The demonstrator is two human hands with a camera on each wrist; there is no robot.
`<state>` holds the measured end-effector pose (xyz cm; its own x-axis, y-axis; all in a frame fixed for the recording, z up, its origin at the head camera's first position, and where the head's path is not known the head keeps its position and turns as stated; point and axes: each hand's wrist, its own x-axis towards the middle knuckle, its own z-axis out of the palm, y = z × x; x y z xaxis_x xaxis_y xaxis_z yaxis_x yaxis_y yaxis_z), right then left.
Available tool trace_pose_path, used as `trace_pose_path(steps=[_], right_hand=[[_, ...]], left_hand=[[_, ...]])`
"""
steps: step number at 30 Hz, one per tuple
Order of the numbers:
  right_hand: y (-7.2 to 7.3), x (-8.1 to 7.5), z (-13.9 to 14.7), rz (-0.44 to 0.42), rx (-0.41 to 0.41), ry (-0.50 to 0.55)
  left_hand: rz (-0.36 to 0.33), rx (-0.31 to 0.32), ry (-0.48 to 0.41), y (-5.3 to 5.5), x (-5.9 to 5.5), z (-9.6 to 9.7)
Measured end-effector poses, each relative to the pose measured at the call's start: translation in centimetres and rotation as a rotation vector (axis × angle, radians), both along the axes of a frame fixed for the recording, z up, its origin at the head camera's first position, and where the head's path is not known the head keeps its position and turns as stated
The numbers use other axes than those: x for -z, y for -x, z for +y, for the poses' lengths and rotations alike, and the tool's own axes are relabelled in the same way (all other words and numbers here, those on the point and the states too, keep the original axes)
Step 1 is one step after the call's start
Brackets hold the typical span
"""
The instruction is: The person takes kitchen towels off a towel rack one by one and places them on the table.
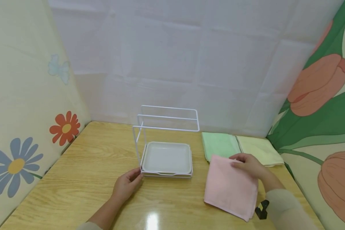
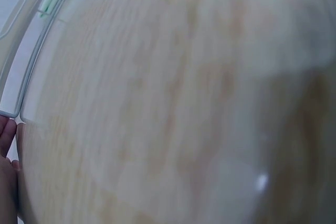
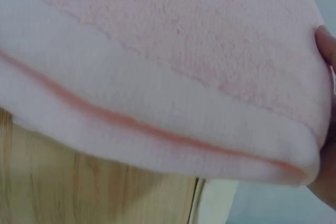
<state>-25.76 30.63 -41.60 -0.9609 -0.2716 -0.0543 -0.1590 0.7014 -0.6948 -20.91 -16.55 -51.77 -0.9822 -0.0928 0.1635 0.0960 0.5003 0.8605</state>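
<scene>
A white wire rack (image 1: 166, 128) with an overhead frame stands on the wooden table, and a shallow white tray (image 1: 168, 158) sits in its base. At the rack's front left corner, my left hand (image 1: 125, 187) pinches the wire between thumb and fingers; the left wrist view catches only part of that hand (image 2: 8, 166) at its edge. My right hand (image 1: 248, 164) grips the upper right edge of a folded pink towel (image 1: 230, 188), which hangs slanting toward me. Up close, the right wrist view shows the towel's (image 3: 173, 51) folded layers, with some fingers hidden behind it.
Behind the pink towel lie a folded green towel (image 1: 219, 145) and a folded pale yellow towel (image 1: 260, 150), side by side on the table (image 1: 97, 156). A white sheet (image 1: 166, 57) hangs along the back, with flower-printed cloth (image 1: 313, 127) at both sides.
</scene>
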Motion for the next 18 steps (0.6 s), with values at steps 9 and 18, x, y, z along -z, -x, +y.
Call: trace_pose_path(steps=[9,18], right_hand=[[1.2,2.4,0.0,-0.019,0.009,-0.011],[1.6,3.9,-0.4,-0.042,0.057,-0.033]], left_hand=[[-0.010,0.004,0.004,0.0,0.0,-0.1],[-0.005,0.012,0.008,-0.2,-0.1,-0.1]])
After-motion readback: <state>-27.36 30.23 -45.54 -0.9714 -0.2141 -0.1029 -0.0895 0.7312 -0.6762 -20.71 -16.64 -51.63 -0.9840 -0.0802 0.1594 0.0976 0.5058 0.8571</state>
